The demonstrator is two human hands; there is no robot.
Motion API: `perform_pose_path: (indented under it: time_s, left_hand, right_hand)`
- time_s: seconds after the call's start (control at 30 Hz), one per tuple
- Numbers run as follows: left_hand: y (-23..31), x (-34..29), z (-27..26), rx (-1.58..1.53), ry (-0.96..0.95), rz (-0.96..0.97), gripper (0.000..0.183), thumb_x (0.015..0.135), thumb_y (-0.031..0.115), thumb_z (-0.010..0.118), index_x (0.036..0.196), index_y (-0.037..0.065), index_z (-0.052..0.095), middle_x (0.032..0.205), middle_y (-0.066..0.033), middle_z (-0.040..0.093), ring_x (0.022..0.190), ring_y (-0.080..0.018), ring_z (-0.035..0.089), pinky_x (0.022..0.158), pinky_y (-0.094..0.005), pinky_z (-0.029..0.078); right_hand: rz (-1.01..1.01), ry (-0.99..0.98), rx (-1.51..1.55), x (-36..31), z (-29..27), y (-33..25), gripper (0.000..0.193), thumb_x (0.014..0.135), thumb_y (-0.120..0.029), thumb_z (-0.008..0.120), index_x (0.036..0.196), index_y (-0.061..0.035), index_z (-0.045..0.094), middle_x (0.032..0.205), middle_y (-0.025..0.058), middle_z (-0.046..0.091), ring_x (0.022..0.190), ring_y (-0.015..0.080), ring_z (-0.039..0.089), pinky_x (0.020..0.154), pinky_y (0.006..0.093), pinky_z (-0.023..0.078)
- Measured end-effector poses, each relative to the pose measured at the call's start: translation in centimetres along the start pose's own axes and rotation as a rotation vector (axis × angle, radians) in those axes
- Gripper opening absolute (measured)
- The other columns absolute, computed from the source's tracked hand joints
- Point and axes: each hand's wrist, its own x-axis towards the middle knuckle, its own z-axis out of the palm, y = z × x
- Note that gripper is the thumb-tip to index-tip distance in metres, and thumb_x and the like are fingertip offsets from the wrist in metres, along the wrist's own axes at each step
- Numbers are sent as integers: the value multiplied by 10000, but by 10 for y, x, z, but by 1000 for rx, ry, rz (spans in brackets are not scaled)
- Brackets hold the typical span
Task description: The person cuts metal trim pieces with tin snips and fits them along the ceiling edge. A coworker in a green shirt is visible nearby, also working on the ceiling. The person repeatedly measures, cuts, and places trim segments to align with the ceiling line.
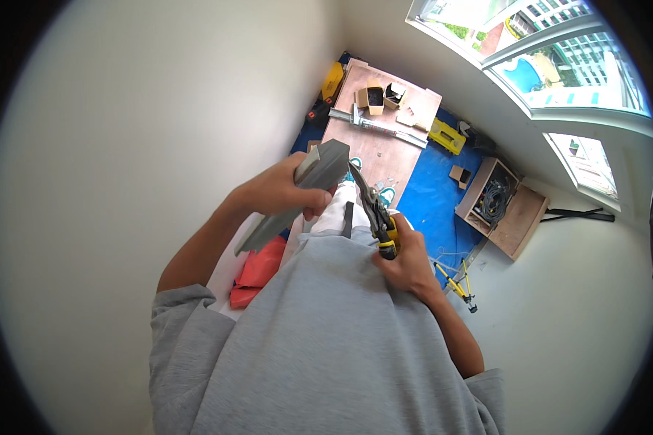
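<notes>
Smooth pale wall beyond the left edge of the wooden board; blue floor sheeting along its right edge; past the far right corner, white-framed windows bright with daylight, buildings outside.

No text, labels, numbers or signs are legible

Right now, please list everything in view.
Long metal profile: one, grey, left hand
Metal snips: one, black-yellow, right hand
Wooden board: one, pinkish, centre
Plastic sheet: one, blue, floor
Open cardboard boxes: three, brown, board and sheet
Metal pieces: count unclear, silver, board
Plastic objects: two, yellow, beside board
Wooden box with cables: one, brown, right
Legged stand: one, yellow-black, right
Creased bundle: one, red, left
Flat strips: count unclear, black, right
Framed windows: two, white, upper right
Shirt: one, grey, bottom
Shoes: two, teal, centre
Hands: two, bare, centre
</notes>
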Motion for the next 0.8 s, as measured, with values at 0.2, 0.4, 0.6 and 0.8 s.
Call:
perform_pose_path:
  time_s: [0.2,0.4,0.6,0.8]
  left_hand:
    - [-3,-5,-1,-272,-120,-4,361,848,229,759,1066,-5,593,786,-106,647,664,-188,663,601,-333,561]
    - [-5,0,-5,-387,-169,34,389,816,270,769,1040,-5,608,754,-109,641,600,-198,643,564,-340,545]
    - [-3,-2,-7,-239,-10,109,248,883,196,722,1004,10,612,726,-77,630,628,-170,631,581,-320,529]
    - [2,-1,-14,282,139,279,146,840,113,720,882,16,619,696,-63,611,603,-149,576,583,-306,485]
  right_hand:
    - [74,-15,6,3,6,-6,425,725,-104,752,1093,9,574,911,230,701,860,399,707,798,437,534]
    - [37,-23,38,6,7,-15,313,745,-71,678,1023,13,561,791,126,600,743,220,579,724,338,480]
    - [117,-147,119,2,0,-30,358,752,-80,650,1088,-11,549,860,39,533,814,143,519,767,297,448]
    - [256,-359,185,-6,-13,-52,579,725,-214,683,1230,13,517,1005,172,610,978,306,573,934,386,454]
